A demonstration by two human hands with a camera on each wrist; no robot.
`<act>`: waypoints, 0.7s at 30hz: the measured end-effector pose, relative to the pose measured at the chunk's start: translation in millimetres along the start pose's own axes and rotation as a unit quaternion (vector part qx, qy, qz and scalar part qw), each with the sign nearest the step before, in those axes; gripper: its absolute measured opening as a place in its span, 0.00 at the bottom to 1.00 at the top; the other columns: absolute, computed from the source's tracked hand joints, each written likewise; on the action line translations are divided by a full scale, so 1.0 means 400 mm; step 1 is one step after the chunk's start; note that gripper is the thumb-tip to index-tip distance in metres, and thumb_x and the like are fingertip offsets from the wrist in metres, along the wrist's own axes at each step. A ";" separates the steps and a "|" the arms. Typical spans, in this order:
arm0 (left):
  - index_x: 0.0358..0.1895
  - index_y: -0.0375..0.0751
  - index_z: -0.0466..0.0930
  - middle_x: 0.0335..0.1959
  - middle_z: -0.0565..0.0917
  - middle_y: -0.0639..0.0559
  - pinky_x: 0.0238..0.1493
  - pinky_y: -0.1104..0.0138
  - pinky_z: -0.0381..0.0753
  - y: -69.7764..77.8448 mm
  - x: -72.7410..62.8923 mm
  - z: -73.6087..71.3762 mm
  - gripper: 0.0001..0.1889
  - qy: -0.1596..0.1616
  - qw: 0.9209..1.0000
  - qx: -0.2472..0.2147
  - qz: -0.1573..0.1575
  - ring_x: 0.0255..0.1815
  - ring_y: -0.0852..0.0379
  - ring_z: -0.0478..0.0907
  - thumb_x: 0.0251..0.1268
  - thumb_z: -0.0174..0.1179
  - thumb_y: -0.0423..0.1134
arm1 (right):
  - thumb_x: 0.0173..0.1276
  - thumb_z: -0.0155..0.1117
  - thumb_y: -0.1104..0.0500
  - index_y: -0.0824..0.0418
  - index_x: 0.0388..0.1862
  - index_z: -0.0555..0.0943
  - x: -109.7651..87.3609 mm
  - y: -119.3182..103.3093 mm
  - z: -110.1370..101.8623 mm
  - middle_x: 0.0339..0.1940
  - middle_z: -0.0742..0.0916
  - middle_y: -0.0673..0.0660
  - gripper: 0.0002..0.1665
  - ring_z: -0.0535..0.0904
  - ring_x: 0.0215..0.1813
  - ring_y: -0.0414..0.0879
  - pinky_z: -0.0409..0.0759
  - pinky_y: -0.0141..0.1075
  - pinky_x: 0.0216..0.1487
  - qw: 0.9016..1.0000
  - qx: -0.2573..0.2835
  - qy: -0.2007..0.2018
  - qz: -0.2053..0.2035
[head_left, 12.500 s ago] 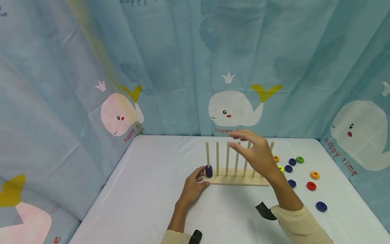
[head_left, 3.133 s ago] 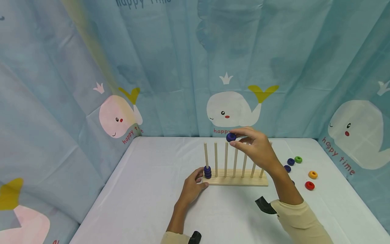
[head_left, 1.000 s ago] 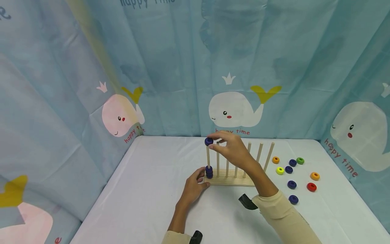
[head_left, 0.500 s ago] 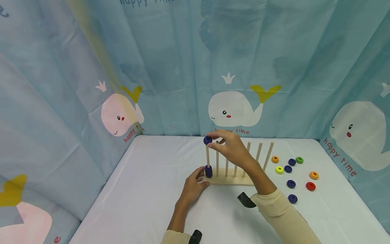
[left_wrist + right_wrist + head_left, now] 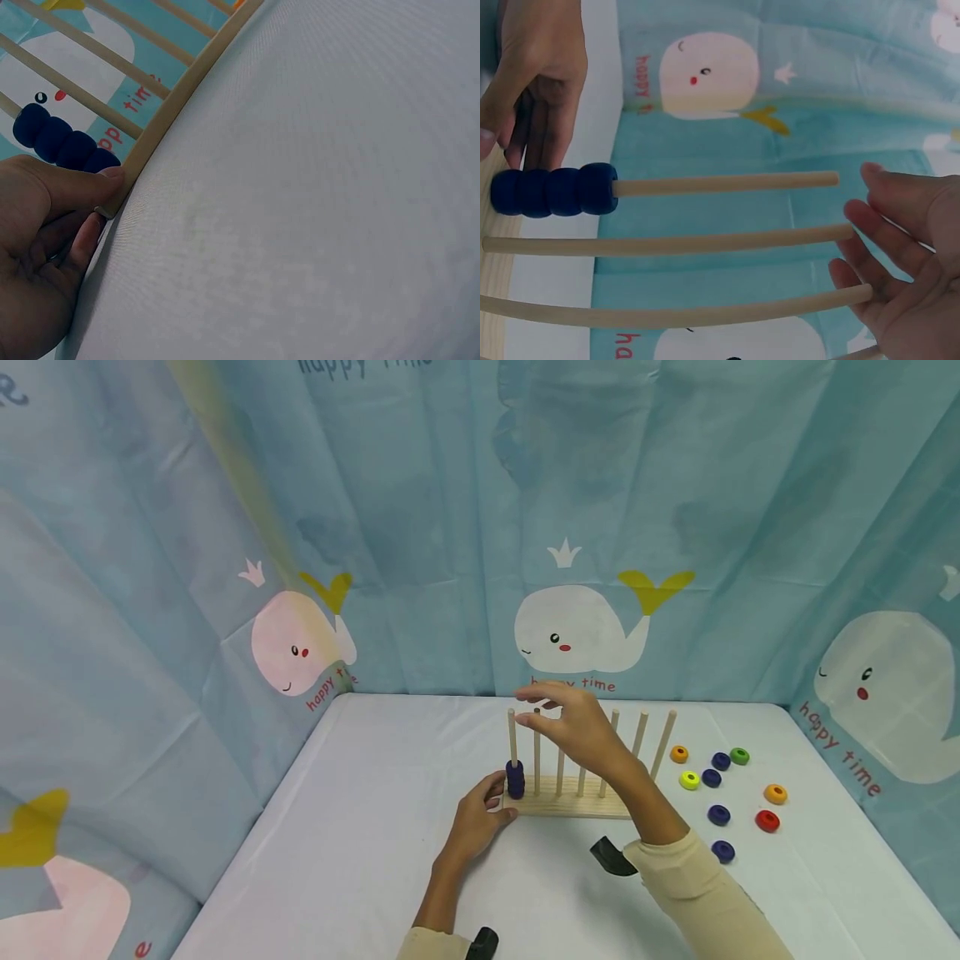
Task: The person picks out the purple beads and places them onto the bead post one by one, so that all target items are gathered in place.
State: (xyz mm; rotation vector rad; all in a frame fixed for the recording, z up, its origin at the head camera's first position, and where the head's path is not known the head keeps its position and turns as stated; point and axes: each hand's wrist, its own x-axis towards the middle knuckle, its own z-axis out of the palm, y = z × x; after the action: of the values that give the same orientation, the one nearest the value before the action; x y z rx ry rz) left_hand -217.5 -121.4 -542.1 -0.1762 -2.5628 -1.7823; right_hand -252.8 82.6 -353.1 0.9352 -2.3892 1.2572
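A wooden peg rack (image 5: 570,808) with a row of upright pegs stands on the table. Dark blue beads (image 5: 555,191) form a stack of several at the foot of its leftmost peg (image 5: 513,739). My left hand (image 5: 476,818) grips the left end of the rack's base, and in the left wrist view the thumb (image 5: 79,186) lies against its edge beside the beads. Up at the top of the leftmost peg, my right hand (image 5: 581,727) holds nothing; thumb and fingers are parted. The right forearm hides part of the rack's right end.
Loose beads lie right of the rack: several blue (image 5: 719,815), two orange (image 5: 776,793), one yellow (image 5: 689,780), one green (image 5: 739,756) and one red (image 5: 767,821). A whale-print curtain (image 5: 420,568) hangs behind the white table (image 5: 375,827).
My right hand carried a blue bead left to the top of the leftmost peg and let it go. It has dropped onto the stack, now taller. The left hand stayed on the base.
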 end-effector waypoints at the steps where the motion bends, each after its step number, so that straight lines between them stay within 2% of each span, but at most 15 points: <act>1: 0.77 0.42 0.72 0.68 0.82 0.42 0.72 0.52 0.80 0.000 0.000 0.000 0.35 0.001 1.000 0.000 0.000 0.70 0.44 0.78 0.67 0.72 0.32 | 0.71 0.76 0.59 0.59 0.60 0.88 -0.003 -0.002 -0.004 0.58 0.90 0.54 0.20 0.86 0.59 0.50 0.87 0.50 0.62 1.000 -0.001 0.002 0.001; 5: 0.77 0.42 0.72 0.68 0.82 0.41 0.71 0.52 0.81 0.002 0.000 -0.002 0.35 0.001 1.000 0.001 -0.005 0.70 0.43 0.78 0.66 0.72 0.32 | 0.71 0.76 0.58 0.57 0.60 0.88 -0.015 -0.002 -0.020 0.60 0.90 0.53 0.20 0.86 0.59 0.48 0.87 0.50 0.59 1.000 0.000 0.017 -0.005; 9: 0.77 0.42 0.72 0.68 0.82 0.41 0.71 0.53 0.81 0.003 0.001 -0.001 0.36 0.001 1.000 0.001 -0.009 0.69 0.43 0.79 0.66 0.72 0.32 | 0.71 0.76 0.59 0.57 0.60 0.88 -0.031 0.004 -0.039 0.60 0.90 0.52 0.19 0.86 0.57 0.50 0.87 0.49 0.54 0.999 -0.002 0.038 -0.017; 17: 0.77 0.42 0.72 0.67 0.82 0.40 0.71 0.53 0.81 0.003 0.000 0.000 0.36 0.006 1.000 0.002 -0.008 0.69 0.43 0.79 0.66 0.72 0.31 | 0.70 0.77 0.59 0.55 0.59 0.88 -0.073 0.009 -0.087 0.58 0.90 0.49 0.19 0.84 0.55 0.46 0.84 0.31 0.50 0.997 -0.017 0.079 -0.007; 21: 0.77 0.41 0.72 0.68 0.81 0.39 0.71 0.53 0.81 0.007 -0.002 0.000 0.36 0.006 1.000 0.000 -0.005 0.70 0.42 0.78 0.66 0.72 0.30 | 0.69 0.77 0.62 0.57 0.59 0.89 -0.094 0.017 -0.111 0.57 0.90 0.51 0.19 0.83 0.54 0.43 0.82 0.27 0.50 0.995 -0.010 0.103 -0.006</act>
State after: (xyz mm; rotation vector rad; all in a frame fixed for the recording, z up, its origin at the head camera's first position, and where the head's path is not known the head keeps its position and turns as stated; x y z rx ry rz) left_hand -216.4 -120.3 -539.4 -0.1535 -2.5607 -1.7808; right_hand -231.0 137.1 -351.1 0.7708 -2.2288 1.2585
